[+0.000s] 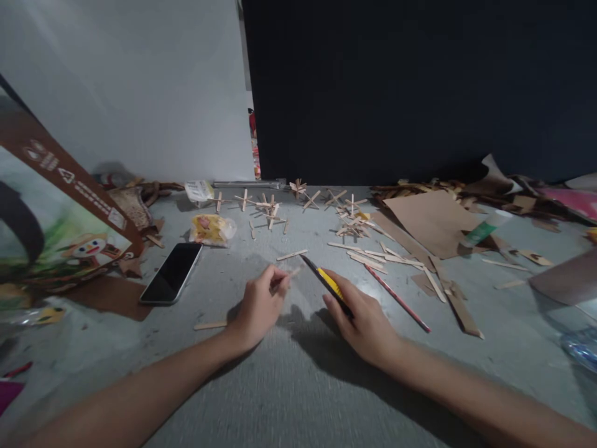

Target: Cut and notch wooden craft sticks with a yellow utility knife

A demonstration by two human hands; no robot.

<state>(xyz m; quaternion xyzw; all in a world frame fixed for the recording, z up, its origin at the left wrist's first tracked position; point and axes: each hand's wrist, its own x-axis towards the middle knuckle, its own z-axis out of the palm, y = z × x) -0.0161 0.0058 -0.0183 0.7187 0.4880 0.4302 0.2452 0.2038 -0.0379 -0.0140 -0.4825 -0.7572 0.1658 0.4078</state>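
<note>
My left hand (259, 306) rests on the grey table (289, 386) with its fingers pinched on a small wooden craft stick (292, 273). My right hand (361, 317) lies just to its right and grips a yellow and black utility knife (326, 281), the blade end pointing up and left toward the stick. Another loose stick (210, 325) lies by my left wrist, and one more stick (291, 254) sits just beyond my fingers.
A black phone (171, 272) lies at left beside a printed cardboard box (56, 205). Several glued stick crosses (270, 208) and loose sticks (368, 255) sit at the back. A red pencil (397, 298), brown cardboard sheets (431, 221) and scraps lie right. A dark panel (420, 87) stands behind.
</note>
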